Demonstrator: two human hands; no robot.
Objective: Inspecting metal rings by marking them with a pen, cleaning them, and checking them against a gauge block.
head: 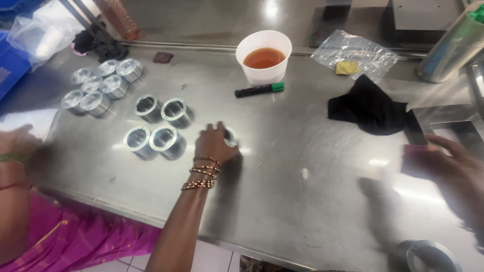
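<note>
The steel table (302, 201) carries every item. At its right side lies a crumpled black cloth (365, 108), and behind it a clear plastic bag (353, 50) with a yellow piece inside. A white cup (263, 73) of amber liquid stands at the far middle. A black marker with a green cap (259, 89) lies just in front of it.

Four open metal rings (156, 126) stand upright in two pairs left of centre. Six closed metal caps (101, 85) are grouped further left.

The right hand (214, 145), with bangles on its wrist, is curled around one metal ring (231, 136). This ring stands upright on the table, just right of the four rings, with the fingers closed over its rim and side.

The left hand (15, 143) rests at the table's left edge. It is blurred, and its finger position cannot be determined.

Another person's hand (443, 163) at the right edge is touching a dark block (421, 132).
</note>
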